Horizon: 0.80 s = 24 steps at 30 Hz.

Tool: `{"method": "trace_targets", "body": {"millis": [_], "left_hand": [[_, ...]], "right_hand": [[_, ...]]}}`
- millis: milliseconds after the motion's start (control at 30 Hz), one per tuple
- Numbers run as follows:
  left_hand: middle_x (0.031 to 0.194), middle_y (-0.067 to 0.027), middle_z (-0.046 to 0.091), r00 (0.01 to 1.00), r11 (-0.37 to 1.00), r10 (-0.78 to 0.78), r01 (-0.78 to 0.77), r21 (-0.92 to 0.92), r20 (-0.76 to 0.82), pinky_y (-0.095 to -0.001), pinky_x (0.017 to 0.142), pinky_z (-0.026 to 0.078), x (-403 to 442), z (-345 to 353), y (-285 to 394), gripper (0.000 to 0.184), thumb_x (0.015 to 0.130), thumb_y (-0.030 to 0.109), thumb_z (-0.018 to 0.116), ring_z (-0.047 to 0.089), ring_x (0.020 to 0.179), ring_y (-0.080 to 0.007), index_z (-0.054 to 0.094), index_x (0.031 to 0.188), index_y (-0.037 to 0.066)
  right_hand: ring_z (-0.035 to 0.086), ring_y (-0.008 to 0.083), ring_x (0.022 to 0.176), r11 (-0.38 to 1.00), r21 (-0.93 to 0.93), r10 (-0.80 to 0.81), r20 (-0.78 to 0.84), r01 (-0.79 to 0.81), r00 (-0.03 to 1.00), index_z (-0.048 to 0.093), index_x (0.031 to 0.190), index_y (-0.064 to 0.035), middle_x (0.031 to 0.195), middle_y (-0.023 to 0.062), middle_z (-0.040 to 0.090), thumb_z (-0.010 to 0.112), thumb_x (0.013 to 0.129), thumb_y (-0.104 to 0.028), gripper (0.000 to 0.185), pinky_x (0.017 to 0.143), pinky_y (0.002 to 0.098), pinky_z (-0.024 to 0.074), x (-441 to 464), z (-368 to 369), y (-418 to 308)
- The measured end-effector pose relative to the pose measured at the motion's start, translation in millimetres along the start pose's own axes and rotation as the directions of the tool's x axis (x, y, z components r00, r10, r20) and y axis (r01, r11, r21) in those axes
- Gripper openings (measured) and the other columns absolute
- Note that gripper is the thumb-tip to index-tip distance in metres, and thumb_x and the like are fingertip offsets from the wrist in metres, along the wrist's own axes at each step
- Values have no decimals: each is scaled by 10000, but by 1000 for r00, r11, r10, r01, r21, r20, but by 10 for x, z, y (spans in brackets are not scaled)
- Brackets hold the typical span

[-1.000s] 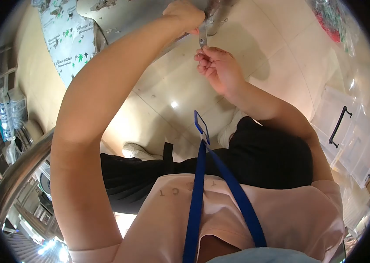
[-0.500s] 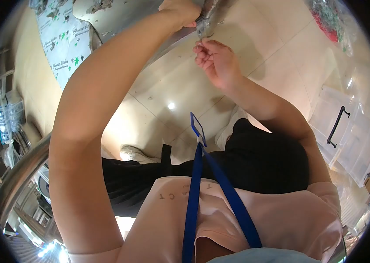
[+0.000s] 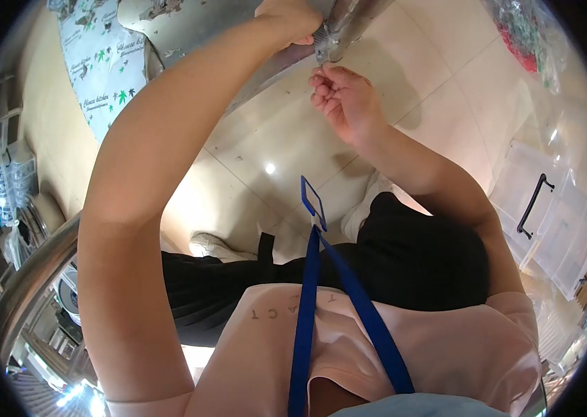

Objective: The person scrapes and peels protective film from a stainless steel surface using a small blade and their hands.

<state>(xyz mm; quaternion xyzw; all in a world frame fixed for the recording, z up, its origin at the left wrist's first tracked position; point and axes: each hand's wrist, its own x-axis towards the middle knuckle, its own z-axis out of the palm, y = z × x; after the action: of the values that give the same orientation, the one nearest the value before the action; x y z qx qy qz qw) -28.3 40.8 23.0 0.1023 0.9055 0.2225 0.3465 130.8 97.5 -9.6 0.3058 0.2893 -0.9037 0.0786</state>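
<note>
At the top edge, my left hand point(image 3: 288, 21) is closed beside a shiny metal panel point(image 3: 238, 15); its fingers mostly face away, so what they hold is hidden. Close to its fingertips is a small grey ribbed piece point(image 3: 320, 43), beside a metal tube or leg point(image 3: 352, 24). Just below, my right hand point(image 3: 348, 101) has thumb and forefinger pinched at the lower end of that piece, the other fingers curled. Whatever sits in the pinch is too small to make out.
Left of the panel hangs a leaf-printed sheet point(image 3: 102, 66). A curved metal rail point(image 3: 33, 278) and shelving are at left. On the right are a clear plastic box with a black handle point(image 3: 535, 206) and a red-and-green bag point(image 3: 521, 35). A blue lanyard point(image 3: 307, 313) hangs down.
Both hands hold nearly the same place and grip. The view has shifted slightly, and the right hand sits a touch lower and further right in it.
</note>
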Motion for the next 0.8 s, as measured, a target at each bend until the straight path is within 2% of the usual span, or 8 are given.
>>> {"method": "trace_targets", "body": {"millis": [100,300,400,500,600,700,767,800], "left_hand": [[705,-87,643,995,994,86,-89,58,59,-280,563,508,-232,18,-55,227,839,198,512,624,576,-145,624,848,1],[914,-203,600,997,864,-17,-21,-503,-71,-382,657,496,-155,-161,-389,177,813,153,526,608,799,-278,588,861,-6],[834,-122,627,654,915,373,-379,141,-658,-317,682,507,-365,-189,-734,138,827,111,536,616,751,-225,608,896,16],[1078,-148,561,380,558,830,-557,614,-409,-356,820,452,-446,99,-813,199,799,140,576,539,1003,-244,591,954,15],[1212,-148,463,313,384,922,-662,644,-229,-382,882,391,-534,362,-616,233,804,205,573,453,1101,-225,598,940,17],[1036,-139,568,210,316,948,-557,768,-238,-344,758,457,-370,140,-706,276,855,268,525,560,898,-202,593,923,9],[1087,-144,566,656,705,663,-383,597,-361,-347,830,452,-317,-167,-840,386,872,339,494,553,1021,-211,537,1096,27],[1046,-164,559,382,568,795,-200,798,-470,-362,751,464,-186,-331,-925,249,827,208,523,563,936,-250,544,990,21]], "right_hand": [[496,122,645,999,7,51,-52,-51,997,545,839,17,767,82,555,509,876,-133,159,605,252,408,-135,97,5],[503,105,650,924,-341,-138,122,172,983,558,775,8,704,49,551,516,880,-131,180,600,229,399,-104,15,-64],[505,87,625,682,-669,-142,276,296,951,560,756,10,675,34,553,509,886,-132,199,581,221,404,-372,-336,-5],[507,75,575,526,-799,-84,292,291,953,563,750,14,636,24,555,504,885,-139,212,546,220,417,-517,-729,140],[507,69,573,555,-796,-47,262,243,964,560,754,18,628,26,552,518,879,-146,210,530,213,413,-580,-817,187],[508,65,575,540,-800,-36,287,261,957,562,759,17,630,26,555,526,877,-150,208,519,214,411,-569,-782,143],[505,66,571,568,-778,-58,287,268,956,563,761,19,632,23,556,526,877,-149,207,514,215,411,-554,-797,156],[504,67,570,571,-778,-60,278,261,959,564,762,18,633,23,556,523,879,-153,211,514,215,409,-558,-794,149]]}}
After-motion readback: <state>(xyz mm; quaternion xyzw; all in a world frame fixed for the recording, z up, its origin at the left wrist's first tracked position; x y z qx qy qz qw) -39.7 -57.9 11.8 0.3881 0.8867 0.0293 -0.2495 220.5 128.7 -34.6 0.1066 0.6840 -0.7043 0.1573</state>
